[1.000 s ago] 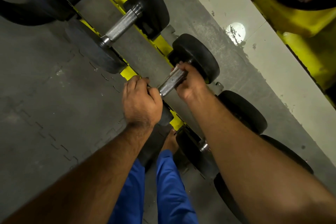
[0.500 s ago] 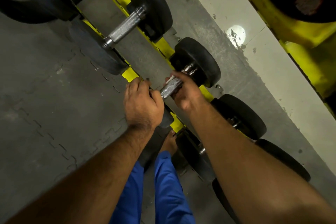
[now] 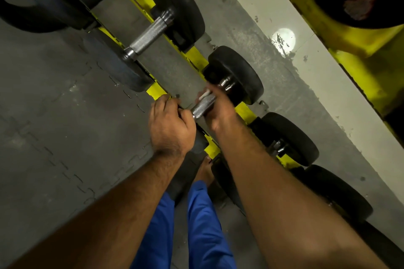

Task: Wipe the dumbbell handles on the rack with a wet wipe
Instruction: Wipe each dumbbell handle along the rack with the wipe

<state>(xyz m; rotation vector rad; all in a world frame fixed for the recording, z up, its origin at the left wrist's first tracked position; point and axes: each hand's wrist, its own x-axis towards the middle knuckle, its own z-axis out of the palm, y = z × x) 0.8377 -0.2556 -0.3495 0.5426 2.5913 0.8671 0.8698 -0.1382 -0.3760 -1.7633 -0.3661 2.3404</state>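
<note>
The right hand [image 3: 220, 111] now sits lower on the knurled handle [image 3: 204, 106] than 1 second ago, when it was wrapped up against the far black head [image 3: 238, 76]; the chrome collar [image 3: 227, 85] next to that head is now uncovered. A sliver of the white wipe [image 3: 205, 95] now shows at its fingers, blurred. The left hand [image 3: 170, 124] is now closer to the right one, so less bare handle shows between them.

Both hands work one knurled steel dumbbell handle [image 3: 203, 106] on the yellow rack [image 3: 196, 59]: right hand [image 3: 220, 111] wrapped around it with a white wet wipe [image 3: 205, 95], left hand [image 3: 170, 124] gripping its near end.
</note>
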